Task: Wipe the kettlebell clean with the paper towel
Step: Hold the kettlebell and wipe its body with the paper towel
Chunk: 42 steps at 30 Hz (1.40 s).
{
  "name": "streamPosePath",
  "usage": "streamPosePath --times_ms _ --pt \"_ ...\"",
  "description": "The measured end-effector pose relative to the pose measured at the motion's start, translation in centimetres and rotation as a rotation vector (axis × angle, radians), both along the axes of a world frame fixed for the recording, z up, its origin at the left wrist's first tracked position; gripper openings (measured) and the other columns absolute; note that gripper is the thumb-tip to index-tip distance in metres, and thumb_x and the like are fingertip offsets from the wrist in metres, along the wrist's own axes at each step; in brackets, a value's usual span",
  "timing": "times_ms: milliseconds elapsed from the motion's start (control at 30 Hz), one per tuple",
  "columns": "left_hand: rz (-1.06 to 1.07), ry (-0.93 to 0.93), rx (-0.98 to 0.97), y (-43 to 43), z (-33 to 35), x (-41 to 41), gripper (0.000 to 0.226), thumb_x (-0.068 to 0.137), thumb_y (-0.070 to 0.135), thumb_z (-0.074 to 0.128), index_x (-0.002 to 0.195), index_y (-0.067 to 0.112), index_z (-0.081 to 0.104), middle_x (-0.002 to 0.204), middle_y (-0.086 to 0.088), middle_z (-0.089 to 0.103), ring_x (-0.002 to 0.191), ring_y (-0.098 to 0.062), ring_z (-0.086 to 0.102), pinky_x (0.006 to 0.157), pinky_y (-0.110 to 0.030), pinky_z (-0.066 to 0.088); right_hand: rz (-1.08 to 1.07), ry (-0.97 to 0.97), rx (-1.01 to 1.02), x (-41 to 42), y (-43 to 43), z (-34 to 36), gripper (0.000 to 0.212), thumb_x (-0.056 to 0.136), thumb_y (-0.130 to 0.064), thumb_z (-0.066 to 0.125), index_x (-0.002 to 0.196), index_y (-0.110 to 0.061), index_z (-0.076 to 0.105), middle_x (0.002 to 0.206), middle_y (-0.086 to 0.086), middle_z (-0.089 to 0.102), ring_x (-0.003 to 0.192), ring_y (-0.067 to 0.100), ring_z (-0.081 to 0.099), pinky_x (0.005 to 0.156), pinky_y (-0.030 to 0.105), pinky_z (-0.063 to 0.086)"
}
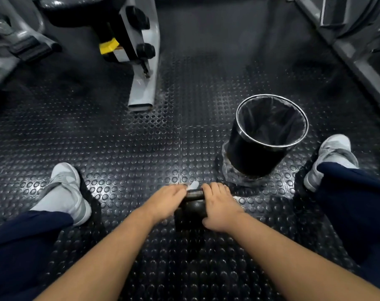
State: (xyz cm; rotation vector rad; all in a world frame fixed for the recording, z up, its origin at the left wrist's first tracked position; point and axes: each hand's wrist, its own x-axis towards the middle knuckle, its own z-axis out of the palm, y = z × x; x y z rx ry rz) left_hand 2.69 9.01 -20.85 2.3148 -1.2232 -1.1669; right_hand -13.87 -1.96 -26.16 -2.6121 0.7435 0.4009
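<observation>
A black kettlebell (192, 208) stands on the studded rubber floor between my feet. My left hand (168, 200) lies against its left side and holds a white paper towel (193, 185), a small piece of which sticks out past the fingertips by the handle. My right hand (219, 205) grips the kettlebell's right side, fingers curled over the top near the handle. Most of the kettlebell's body is hidden by both hands.
A black bin (265, 135) with a dark liner stands just beyond and right of the kettlebell. A grey machine leg (144, 83) reaches down from the back left. More machine frames sit at the far right (358, 57). My shoes (64, 192) (332, 157) flank the spot.
</observation>
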Motion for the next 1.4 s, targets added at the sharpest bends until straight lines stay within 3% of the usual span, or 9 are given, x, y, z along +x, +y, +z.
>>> streamPosePath --times_ms 133,333,400,533,700,900,1033,1200,1400 --pt "0.046 0.046 0.029 0.5 -0.2 0.7 0.038 0.109 0.036 0.03 0.113 0.022 0.065 0.106 0.001 0.072 0.089 -0.015 0.067 0.078 -0.035 0.054 -0.004 0.005 -0.015 0.3 0.2 0.1 0.104 0.076 -0.046 0.075 0.156 -0.01 0.019 0.141 0.009 0.034 0.135 0.03 0.033 0.126 0.048 0.019" --pt "0.001 0.064 -0.047 -1.1 0.8 -0.9 0.046 0.11 0.031 0.031 0.146 0.028 0.059 0.148 0.014 0.055 0.132 0.0 0.045 0.108 -0.022 0.032 -0.005 0.047 -0.035 0.4 -0.1 0.3 0.106 0.077 -0.049 0.077 0.156 -0.01 0.018 0.139 0.01 0.035 0.134 0.031 0.034 0.126 0.05 0.021" --pt "0.01 0.065 -0.016 -0.5 0.5 -0.5 0.043 0.11 0.032 0.029 0.131 0.028 0.067 0.132 0.018 0.063 0.119 -0.002 0.056 0.106 -0.026 0.041 0.001 0.048 -0.04 0.5 0.0 0.4 0.105 0.077 -0.047 0.076 0.157 -0.01 0.018 0.139 0.01 0.035 0.133 0.031 0.035 0.126 0.05 0.02" --pt "0.067 0.084 0.055 0.4 0.3 0.7 0.05 0.101 0.047 0.028 0.115 0.017 0.066 0.115 -0.006 0.072 0.109 -0.029 0.068 0.097 -0.05 0.054 0.002 0.05 -0.033 0.7 0.1 0.4 0.105 0.076 -0.045 0.075 0.157 -0.01 0.017 0.137 0.009 0.034 0.132 0.03 0.035 0.126 0.051 0.019" --pt "0.081 0.174 -0.013 -1.2 1.6 -0.9 0.034 0.109 0.038 0.031 0.11 0.032 0.065 0.112 0.011 0.062 0.106 -0.01 0.056 0.086 -0.021 0.041 0.001 0.075 -0.041 0.5 0.0 0.6 0.109 0.078 -0.052 0.075 0.158 -0.009 0.014 0.139 0.01 0.033 0.135 0.031 0.033 0.126 0.051 0.018" --pt "0.08 0.097 0.071 -0.3 0.6 0.5 0.043 0.1 0.047 0.029 0.091 0.022 0.063 0.102 0.001 0.071 0.1 -0.024 0.066 0.095 -0.047 0.052 0.006 0.063 -0.043 0.6 0.1 0.4 0.107 0.076 -0.048 0.074 0.157 -0.009 0.016 0.137 0.009 0.033 0.132 0.031 0.035 0.126 0.051 0.02" --pt "0.076 0.11 0.059 -0.8 1.2 -0.1 0.041 0.102 0.045 0.033 0.092 0.015 0.06 0.097 -0.001 0.067 0.091 -0.022 0.06 0.08 -0.038 0.045 -0.003 0.06 -0.045 0.6 0.2 0.1 0.106 0.075 -0.049 0.074 0.156 -0.01 0.018 0.136 0.009 0.033 0.13 0.03 0.034 0.125 0.05 0.02" --pt "0.113 0.157 0.044 -1.7 1.8 -1.0 0.05 0.101 0.054 0.033 0.098 0.016 0.065 0.1 -0.003 0.07 0.094 -0.022 0.063 0.094 -0.044 0.05 0.002 0.088 -0.045 0.6 0.1 0.3 0.109 0.076 -0.052 0.075 0.156 -0.01 0.015 0.138 0.01 0.032 0.133 0.031 0.032 0.126 0.05 0.019" --pt "0.088 0.109 0.113 -1.1 1.6 0.2 0.046 0.102 0.048 0.032 0.092 0.016 0.063 0.099 -0.001 0.069 0.088 -0.021 0.062 0.085 -0.039 0.049 -0.008 0.077 -0.029 0.7 0.1 0.5 0.107 0.077 -0.048 0.074 0.158 -0.011 0.015 0.138 0.009 0.032 0.132 0.03 0.033 0.126 0.05 0.019"
